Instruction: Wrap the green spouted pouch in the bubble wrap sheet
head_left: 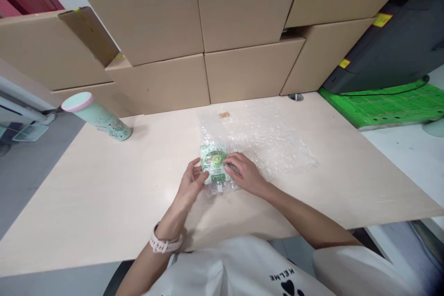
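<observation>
A flat green and white packet (217,160) with a round green picture lies on a sheet of bubble wrap (277,143) near the middle of the table. Clear wrap seems to cover part of the packet and sticks out below its lower edge. My left hand (190,182) grips the packet's left edge, thumb on top and fingers at the side. From the right, my right hand (245,172) presses over the packet's right side, its fingers curled together on the wrap there. The rest of the sheet spreads flat to the right and away from me.
Cardboard boxes (166,83) are stacked along the table's far edge. A mint green cylinder with a pink rim (100,118) stands at the left on the table (114,194). Beyond the right edge, a green plastic pallet (388,106) sits under a dark grey case (391,55).
</observation>
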The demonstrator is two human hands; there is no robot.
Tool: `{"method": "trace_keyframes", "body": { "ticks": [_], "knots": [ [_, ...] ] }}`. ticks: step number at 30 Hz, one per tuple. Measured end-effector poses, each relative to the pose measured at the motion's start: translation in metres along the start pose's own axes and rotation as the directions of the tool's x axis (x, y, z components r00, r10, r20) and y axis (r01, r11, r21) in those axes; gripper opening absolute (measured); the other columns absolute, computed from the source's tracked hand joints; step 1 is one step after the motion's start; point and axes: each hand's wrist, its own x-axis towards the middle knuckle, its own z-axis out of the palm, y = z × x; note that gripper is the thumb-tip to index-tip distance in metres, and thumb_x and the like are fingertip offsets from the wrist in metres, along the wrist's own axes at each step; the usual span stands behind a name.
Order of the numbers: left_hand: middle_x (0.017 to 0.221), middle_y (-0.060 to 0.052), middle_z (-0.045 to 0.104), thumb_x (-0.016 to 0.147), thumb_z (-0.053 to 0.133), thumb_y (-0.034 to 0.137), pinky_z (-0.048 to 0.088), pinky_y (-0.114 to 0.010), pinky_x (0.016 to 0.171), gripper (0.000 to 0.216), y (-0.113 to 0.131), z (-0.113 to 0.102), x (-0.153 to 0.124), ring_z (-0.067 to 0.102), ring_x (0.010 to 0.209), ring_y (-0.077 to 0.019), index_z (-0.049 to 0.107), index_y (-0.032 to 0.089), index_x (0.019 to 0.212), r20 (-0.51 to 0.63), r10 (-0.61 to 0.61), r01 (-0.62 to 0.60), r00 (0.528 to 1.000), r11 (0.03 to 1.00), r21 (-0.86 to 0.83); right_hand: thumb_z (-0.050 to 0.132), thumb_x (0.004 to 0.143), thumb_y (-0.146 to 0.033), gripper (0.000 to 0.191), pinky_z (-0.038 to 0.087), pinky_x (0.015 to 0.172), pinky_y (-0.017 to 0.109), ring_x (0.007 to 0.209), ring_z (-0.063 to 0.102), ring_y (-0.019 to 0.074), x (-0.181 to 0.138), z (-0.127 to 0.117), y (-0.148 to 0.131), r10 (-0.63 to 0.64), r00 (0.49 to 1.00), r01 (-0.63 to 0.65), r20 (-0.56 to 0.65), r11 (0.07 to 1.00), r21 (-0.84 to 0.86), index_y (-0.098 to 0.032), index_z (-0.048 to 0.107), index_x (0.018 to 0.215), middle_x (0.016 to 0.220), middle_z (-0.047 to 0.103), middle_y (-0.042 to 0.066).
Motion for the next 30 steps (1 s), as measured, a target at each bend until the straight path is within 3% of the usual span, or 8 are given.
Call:
{"method": "trace_keyframes", "body": {
  "ticks": [3,7,12,15,17,22,25,30],
  "knots": [
    [0.096,-0.003,0.060,0.073,0.075,0.038,0.051,-0.024,0.064,0.072,0.008,0.003,-0.008,0.061,0.083,-0.0152,0.047,0.020,0.137,0.036,-0.041,0.048,0.999,0.970,-0.237,0.051,0.095,-0.027,0.019,0.050,0.087,0.040,0.101,0.061,0.0231,-0.001,0.004,-0.009,0.016,1.000,-0.016,-0.003,0.997,0.069,-0.021,0.060,0.111,0.110,0.063,0.010],
    [0.116,-0.009,0.063,0.082,0.069,0.035,0.054,-0.029,0.075,0.052,0.017,0.014,-0.025,0.063,0.094,-0.0173,0.054,0.022,0.131,0.032,0.229,-0.216,0.973,0.952,-0.217,0.052,0.093,-0.025,0.024,0.052,0.079,0.032,0.089,0.065,0.0181,-0.002,0.010,-0.016,0.119,0.989,-0.143,0.088,0.924,0.354,-0.020,0.056,0.116,0.108,0.065,0.008],
    [0.140,-0.011,0.056,0.088,0.061,0.017,0.053,-0.046,0.095,0.037,-0.005,0.033,-0.021,0.058,0.117,-0.0257,0.063,0.025,0.123,0.331,0.566,-0.646,0.755,0.731,0.221,0.059,0.078,-0.013,0.019,0.047,0.067,0.027,0.078,0.064,0.0184,0.002,-0.002,-0.011,0.206,0.957,-0.270,0.206,0.895,0.356,-0.016,0.066,0.096,0.085,0.069,0.002],
    [0.144,-0.013,0.052,0.089,0.051,0.007,0.052,-0.050,0.097,0.047,-0.026,0.048,-0.010,0.054,0.124,-0.0278,0.055,0.023,0.133,0.395,0.666,-0.773,0.633,0.516,0.369,0.055,0.076,-0.008,0.015,0.042,0.064,0.025,0.074,0.061,0.0169,0.003,-0.018,-0.003,0.205,0.951,-0.245,0.233,0.957,0.158,-0.017,0.066,0.079,0.079,0.066,0.001],
    [0.145,-0.015,0.050,0.087,0.045,0.002,0.051,-0.052,0.099,0.053,-0.035,0.058,-0.007,0.052,0.127,-0.0287,0.051,0.020,0.136,0.421,0.677,-0.787,0.603,0.418,0.454,0.049,0.078,-0.004,0.022,0.039,0.062,0.026,0.071,0.059,0.0165,0.003,-0.029,0.002,0.241,0.950,-0.233,0.200,0.970,-0.062,-0.018,0.064,0.071,0.076,0.064,0.002],
    [0.144,-0.021,0.050,0.079,0.041,-0.007,0.048,-0.055,0.101,0.059,-0.030,0.075,-0.013,0.051,0.127,-0.0313,0.052,0.011,0.134,0.485,0.592,-0.745,0.644,0.341,0.573,0.046,0.092,-0.015,0.024,0.043,0.067,0.029,0.074,0.061,0.0177,0.002,-0.043,0.002,0.306,0.949,-0.315,-0.074,0.928,-0.201,-0.021,0.068,0.085,0.084,0.068,0.003],
    [0.133,-0.014,0.059,0.084,0.048,0.000,0.051,-0.046,0.098,0.045,-0.018,0.064,-0.014,0.057,0.117,-0.0262,0.062,0.018,0.122,0.474,0.583,-0.750,0.660,0.474,0.461,0.048,0.095,-0.021,0.019,0.047,0.069,0.029,0.076,0.062,0.0158,0.000,-0.040,-0.003,0.237,0.970,-0.240,-0.045,0.968,-0.074,-0.023,0.067,0.097,0.091,0.068,0.003],
    [0.121,-0.011,0.061,0.085,0.060,0.023,0.047,-0.048,0.100,0.046,-0.018,0.028,0.000,0.057,0.113,-0.0265,0.054,0.021,0.131,0.005,0.467,-0.432,0.884,0.815,0.386,0.051,0.094,-0.019,0.017,0.051,0.079,0.036,0.093,0.061,0.0219,-0.004,-0.025,-0.007,0.153,0.985,-0.141,0.083,0.982,-0.127,-0.019,0.062,0.107,0.103,0.062,0.009]
  ]
}}
